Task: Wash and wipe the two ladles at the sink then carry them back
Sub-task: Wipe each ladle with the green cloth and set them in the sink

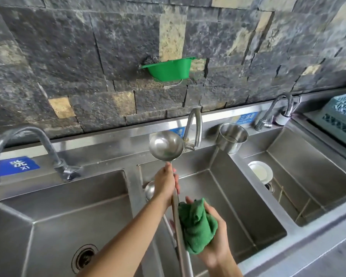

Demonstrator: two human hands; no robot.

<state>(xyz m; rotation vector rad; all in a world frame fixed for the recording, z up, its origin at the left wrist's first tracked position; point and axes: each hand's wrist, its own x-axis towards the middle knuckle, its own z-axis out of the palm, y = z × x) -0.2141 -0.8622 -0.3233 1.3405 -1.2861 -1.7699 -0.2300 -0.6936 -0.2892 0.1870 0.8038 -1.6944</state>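
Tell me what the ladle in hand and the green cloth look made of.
The ladle looks like polished stainless steel: its bowl mirrors the light. The green cloth seems microfibre or terry, matte: fuzzy nap, soft folds.

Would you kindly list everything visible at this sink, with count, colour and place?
held ladle: 1, steel, raised over the middle basin
second ladle: 1, steel, middle basin's left edge, mostly hidden
cloth: 1, green, against the held ladle's handle
basins: 3, steel, side by side
faucets: 3, steel, along the back ledge
cup: 1, steel, ledge between middle and right basins
dish: 1, white, right basin
wall tub: 1, green, on the stone wall
crate: 1, grey-blue, far right
labels: 3, blue, back ledge
left hand: 1, grips the held ladle's handle below its bowl
right hand: 1, holds the cloth
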